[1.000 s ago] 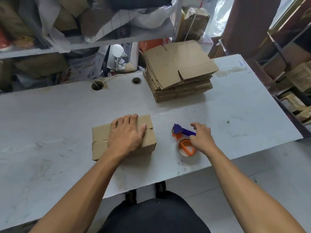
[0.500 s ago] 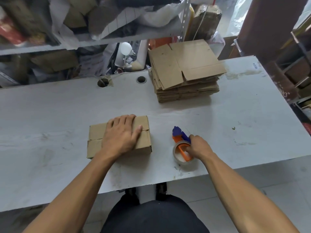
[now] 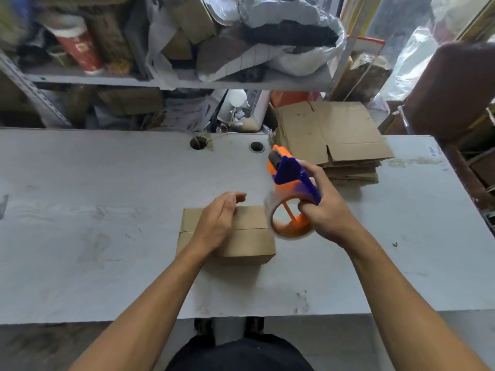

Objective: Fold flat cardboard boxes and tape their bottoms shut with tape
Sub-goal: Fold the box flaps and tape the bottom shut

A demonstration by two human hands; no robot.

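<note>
While the folded box sits near the front edge of the pale surface with its two closed flaps facing up, the left hand rests across the flap seam with fingers extended and relaxed, most likely to keep the flaps from springing open until tape goes on. No tape can be seen on the seam, so the bottom looks unsealed as yet. Raised just to the right of the box, the right hand has its fingers curled around the handle of the orange and purple tape dispenser, holding it off the surface with the clear roll low and the cutter end tipped up and away from the person; that angle reads as the tool being carried toward the box rather than pressed to it, and it does not touch the cardboard. Whether a loose tape end hangs ready is blurred and cannot be told. Further back and to the right, a stack of flat cardboard boxes lies within reach, probably the supply for the next folds. As for contents, the box is closed on top, so its inside is hidden. Behind the surface, the shelf carries cluttered bags and cardboard, too jumbled to sort out.
</note>
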